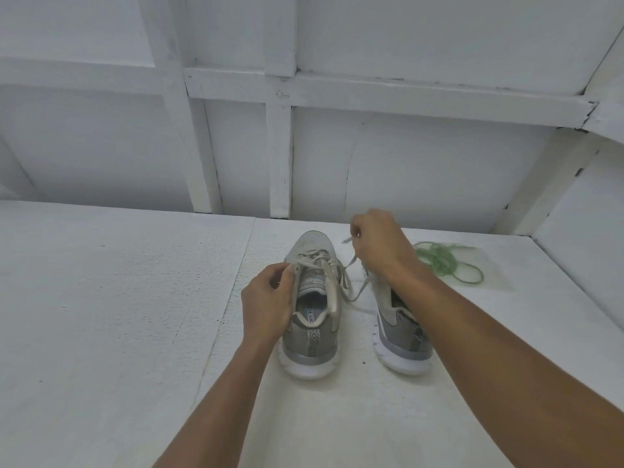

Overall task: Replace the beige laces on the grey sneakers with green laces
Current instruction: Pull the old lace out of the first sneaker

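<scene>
My left hand (266,300) grips the left sneaker (309,346) by its eyelet edge — my right hand (380,246) pinches the beige lace (351,261) above it.

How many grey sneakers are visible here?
2. The left sneaker stands centre, gripped by the left hand; the right sneaker stands beside it, partly hidden by the right hand pinching the beige lace.

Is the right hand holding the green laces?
No, the right hand pinches a beige lace, while the green laces lie loose on the white surface.
</scene>
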Available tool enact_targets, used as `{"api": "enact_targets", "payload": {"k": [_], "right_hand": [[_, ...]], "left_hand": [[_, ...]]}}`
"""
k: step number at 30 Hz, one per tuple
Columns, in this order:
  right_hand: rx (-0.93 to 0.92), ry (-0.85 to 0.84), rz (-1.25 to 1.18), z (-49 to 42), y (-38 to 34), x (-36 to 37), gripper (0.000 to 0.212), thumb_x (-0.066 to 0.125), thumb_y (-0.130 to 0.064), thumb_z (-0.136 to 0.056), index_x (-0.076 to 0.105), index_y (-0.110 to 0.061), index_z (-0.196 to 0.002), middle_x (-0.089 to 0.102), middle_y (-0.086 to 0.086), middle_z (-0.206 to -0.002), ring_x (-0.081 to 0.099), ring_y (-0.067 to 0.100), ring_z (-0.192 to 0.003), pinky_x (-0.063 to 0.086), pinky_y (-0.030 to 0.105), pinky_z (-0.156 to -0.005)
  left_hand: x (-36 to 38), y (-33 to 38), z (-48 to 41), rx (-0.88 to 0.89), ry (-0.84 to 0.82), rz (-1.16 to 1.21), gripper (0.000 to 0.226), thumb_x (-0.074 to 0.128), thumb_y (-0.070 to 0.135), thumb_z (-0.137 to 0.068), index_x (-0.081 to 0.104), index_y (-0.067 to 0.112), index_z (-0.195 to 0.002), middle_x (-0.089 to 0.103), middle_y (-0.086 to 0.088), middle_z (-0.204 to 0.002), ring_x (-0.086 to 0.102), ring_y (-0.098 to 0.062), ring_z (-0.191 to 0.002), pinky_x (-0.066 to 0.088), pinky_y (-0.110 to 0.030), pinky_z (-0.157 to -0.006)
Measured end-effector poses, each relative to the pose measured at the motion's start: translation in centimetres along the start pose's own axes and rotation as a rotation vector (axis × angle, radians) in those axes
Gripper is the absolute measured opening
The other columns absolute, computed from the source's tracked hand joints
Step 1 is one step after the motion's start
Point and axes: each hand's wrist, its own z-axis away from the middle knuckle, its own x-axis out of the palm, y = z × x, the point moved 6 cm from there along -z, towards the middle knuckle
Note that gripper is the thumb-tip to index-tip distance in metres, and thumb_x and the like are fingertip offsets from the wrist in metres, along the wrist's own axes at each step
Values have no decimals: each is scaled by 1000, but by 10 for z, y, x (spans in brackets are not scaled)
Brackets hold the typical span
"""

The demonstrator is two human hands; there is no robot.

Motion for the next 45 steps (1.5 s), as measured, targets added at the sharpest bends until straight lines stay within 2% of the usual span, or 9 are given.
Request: {"api": "enact_targets", "payload": {"k": [3,8,12,15,26,34,37,40,45], "right_hand": [[73,-235,91,9,-3,25,19,54,-3,-78,69,-11,-87,61,9,-97,62,28,-81,52,32,-64],[86,-148,-79,18,-12,14,17,47,-11,-86,63,-13,-80,63,8,-90,58,25,-74,35,24,-50],[109,-177,-187,37,-19,22,29,53,-38,-93,65,-15,-82,63,6,-86,60,24,-78,44,29,-62],[154,-181,-218,49,-18,36,35,48,-45,-95,62,-14,-83,65,8,-90,60,27,-86,47,33,-71],[218,68,-404,68,-15,52,34,39,-28,-102,60,-5,-91,65,14,-93,52,27,-82,24,30,-63],[260,105,-459,71,-12,59,34,36,-30,-102,53,-11,-79,64,14,-84,47,23,-71,26,30,-63],[270,112,-467,71,-11,61,32,36,-29,-102,50,-14,-77,63,13,-84,45,22,-71,25,30,-63],[273,115,-484,72,-12,62,32,36,-30,-103,48,-15,-77,62,11,-82,47,22,-71,26,30,-62],[289,123,-504,72,-11,62,29,39,-27,-102,48,-15,-77,64,15,-88,42,22,-73,21,28,-62]], "left_hand": [[0,0,-1,22,-14,-12,15,57,40,-94,67,31,-101,68,15,-96,62,2,-86,44,-13,-67],[2,8,-5,121,-60,-136,21,53,36,-97,67,34,-113,61,8,-108,61,-2,-82,46,-19,-73],[7,28,-15,210,-138,-270,22,55,24,-95,72,28,-109,60,5,-111,60,-13,-96,47,-26,-86],[18,37,-23,246,-246,-430,20,59,20,-92,73,24,-105,61,-1,-115,59,-16,-102,44,-26,-88],[39,51,-35,363,-423,-689,19,66,36,-89,71,19,-94,59,-3,-115,55,-19,-105,47,-33,-91],[-2,44,-61,214,-194,-626,20,58,29,-94,67,14,-102,65,-6,-112,57,-19,-93,46,-31,-78],[-3,42,-62,204,-199,-619,23,56,28,-95,63,15,-113,63,-5,-121,57,-21,-104,48,-35,-88],[9,55,-49,339,-268,-546,35,59,33,-94,59,19,-126,58,1,-131,53,-19,-119,44,-36,-101],[41,58,-29,460,-499,-706,21,62,35,-90,71,29,-108,71,7,-110,61,-16,-106,45,-40,-97]]}}
